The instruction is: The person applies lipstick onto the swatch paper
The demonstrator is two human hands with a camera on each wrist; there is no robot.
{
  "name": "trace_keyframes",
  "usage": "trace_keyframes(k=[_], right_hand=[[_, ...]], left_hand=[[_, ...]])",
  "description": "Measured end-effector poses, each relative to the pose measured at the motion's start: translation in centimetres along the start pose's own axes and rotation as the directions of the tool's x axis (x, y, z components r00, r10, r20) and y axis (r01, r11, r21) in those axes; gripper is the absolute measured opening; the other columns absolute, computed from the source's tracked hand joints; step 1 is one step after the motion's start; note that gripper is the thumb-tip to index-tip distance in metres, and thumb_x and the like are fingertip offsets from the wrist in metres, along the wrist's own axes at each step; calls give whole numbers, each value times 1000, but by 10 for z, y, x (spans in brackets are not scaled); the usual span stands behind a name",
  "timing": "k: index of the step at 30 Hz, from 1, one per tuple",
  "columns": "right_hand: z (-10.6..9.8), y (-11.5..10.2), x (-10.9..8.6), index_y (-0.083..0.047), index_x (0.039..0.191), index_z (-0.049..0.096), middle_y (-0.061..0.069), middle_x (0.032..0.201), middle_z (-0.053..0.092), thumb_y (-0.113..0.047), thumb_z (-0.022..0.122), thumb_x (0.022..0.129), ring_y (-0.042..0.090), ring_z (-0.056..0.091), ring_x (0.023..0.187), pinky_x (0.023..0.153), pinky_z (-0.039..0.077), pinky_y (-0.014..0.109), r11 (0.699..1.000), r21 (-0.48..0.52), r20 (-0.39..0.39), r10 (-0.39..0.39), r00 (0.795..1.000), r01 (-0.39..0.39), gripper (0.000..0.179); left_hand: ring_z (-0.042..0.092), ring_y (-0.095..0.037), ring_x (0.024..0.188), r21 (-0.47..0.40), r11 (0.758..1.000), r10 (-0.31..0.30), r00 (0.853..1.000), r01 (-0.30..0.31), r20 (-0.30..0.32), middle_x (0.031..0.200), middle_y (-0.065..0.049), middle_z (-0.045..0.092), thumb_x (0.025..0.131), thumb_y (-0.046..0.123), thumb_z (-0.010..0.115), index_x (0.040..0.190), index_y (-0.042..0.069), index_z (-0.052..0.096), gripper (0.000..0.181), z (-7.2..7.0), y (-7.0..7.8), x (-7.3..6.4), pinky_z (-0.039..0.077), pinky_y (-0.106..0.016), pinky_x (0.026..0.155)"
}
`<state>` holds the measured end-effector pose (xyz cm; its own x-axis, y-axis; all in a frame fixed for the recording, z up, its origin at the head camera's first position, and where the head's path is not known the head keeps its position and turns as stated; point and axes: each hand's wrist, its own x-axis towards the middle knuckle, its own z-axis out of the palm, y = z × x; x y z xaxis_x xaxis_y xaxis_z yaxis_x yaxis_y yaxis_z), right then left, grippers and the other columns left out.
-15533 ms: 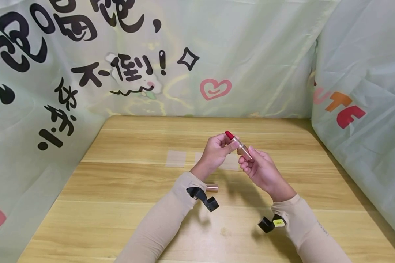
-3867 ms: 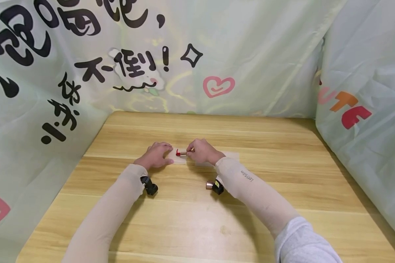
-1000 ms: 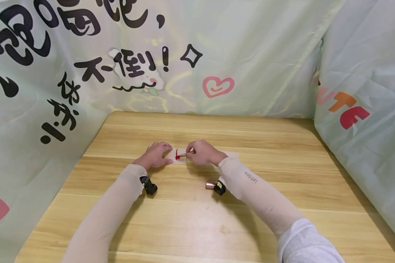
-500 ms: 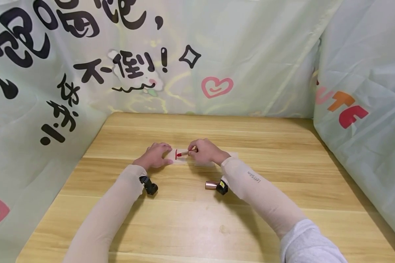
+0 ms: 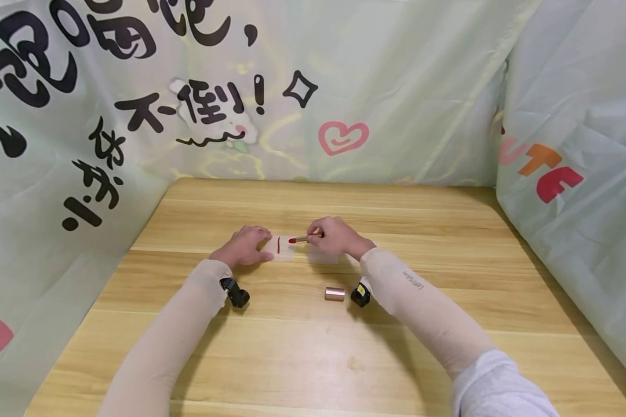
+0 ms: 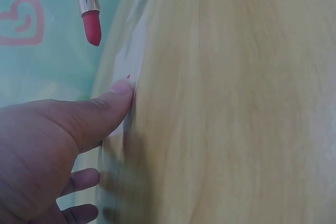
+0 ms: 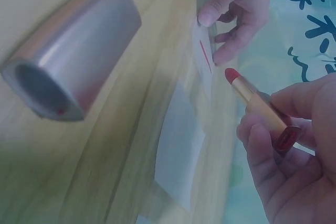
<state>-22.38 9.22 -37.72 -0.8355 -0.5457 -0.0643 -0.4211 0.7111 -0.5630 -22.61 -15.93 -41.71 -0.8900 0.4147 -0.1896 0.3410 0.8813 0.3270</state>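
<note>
Between the thumb and fingers of my right hand (image 5: 337, 236) is a red lipstick (image 5: 301, 238) in a gold-toned tube. Its tip points left and is lifted off the paper, as the right wrist view (image 7: 231, 75) shows. My left hand (image 5: 245, 244) rests with thumb and fingertips on the left paper slip (image 5: 286, 252), holding down its left side. One short red line (image 5: 279, 245) runs down that slip. In the left wrist view the thumb (image 6: 107, 114) lies on the slip's edge, fingers spread and relaxed. The rose-gold lipstick cap (image 5: 335, 294) lies on its side nearer me.
A second pale paper slip (image 5: 323, 256) lies to the right, under my right hand, and a third is mostly hidden by the right wrist. The wooden table (image 5: 271, 359) extends around them. Printed fabric (image 5: 422, 104) hangs behind and at both sides.
Over the last second the lipstick has left the paper and moved right and up with my right hand, exposing the red line. Earlier, both hands held the lipstick. My left hand stays put lately.
</note>
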Motion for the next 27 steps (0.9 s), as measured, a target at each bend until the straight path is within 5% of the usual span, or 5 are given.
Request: trace_keyframes(k=[27], right_hand=[[-12,25,-17,-12,100,64,3,71,64,-25,55,89,13,50,53,52,42,27,996,57,-47,65,997,-63,19]], left_hand=[[29,-32,128,-37,996,74,996,-75,-44,138,-11,40,82,40,65,133,9,45,63,-2,10,10,19,-50,105]])
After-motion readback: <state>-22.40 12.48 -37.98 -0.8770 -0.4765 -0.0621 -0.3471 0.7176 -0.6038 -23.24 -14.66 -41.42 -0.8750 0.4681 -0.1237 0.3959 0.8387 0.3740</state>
